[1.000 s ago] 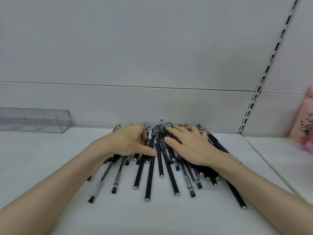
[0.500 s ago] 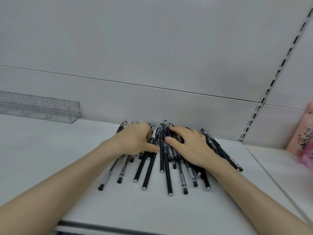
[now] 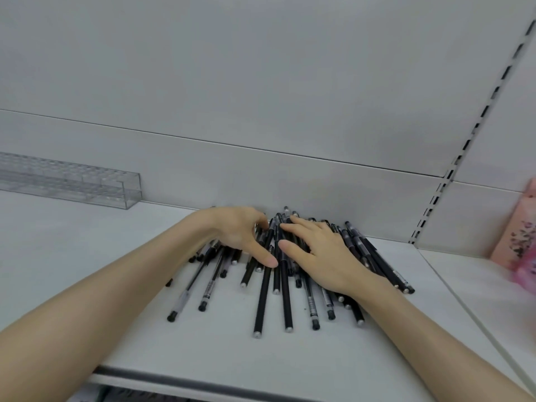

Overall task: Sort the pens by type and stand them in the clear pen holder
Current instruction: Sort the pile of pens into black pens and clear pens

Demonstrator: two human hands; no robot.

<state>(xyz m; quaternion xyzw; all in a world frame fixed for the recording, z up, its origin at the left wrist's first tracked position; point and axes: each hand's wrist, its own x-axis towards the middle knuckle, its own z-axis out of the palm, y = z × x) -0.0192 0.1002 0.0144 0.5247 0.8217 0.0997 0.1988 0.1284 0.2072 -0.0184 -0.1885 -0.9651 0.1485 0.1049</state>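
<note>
A loose pile of pens [image 3: 285,297] lies fanned out on the white shelf [image 3: 203,352], against the back panel. Some are all black, others have clear barrels with black caps. My left hand [image 3: 237,233] rests on the left part of the pile, fingers bent over the pens and thumb stretched toward the middle. My right hand [image 3: 316,248] lies flat on the right part, fingers spread. Neither hand visibly grips a pen. The clear pen holder [image 3: 87,184] stands at the far left against the back panel and holds nothing.
A slotted metal upright [image 3: 464,146] runs up the back wall on the right. Past it, on the neighbouring shelf, stands a pink flowered package [image 3: 519,230]. The shelf's front edge [image 3: 203,384] runs just below my forearms.
The view has tilted and drawn back, so the shelf's front edge shows. Both hands stay on the pile; several pens have been shifted and spread a little.
</note>
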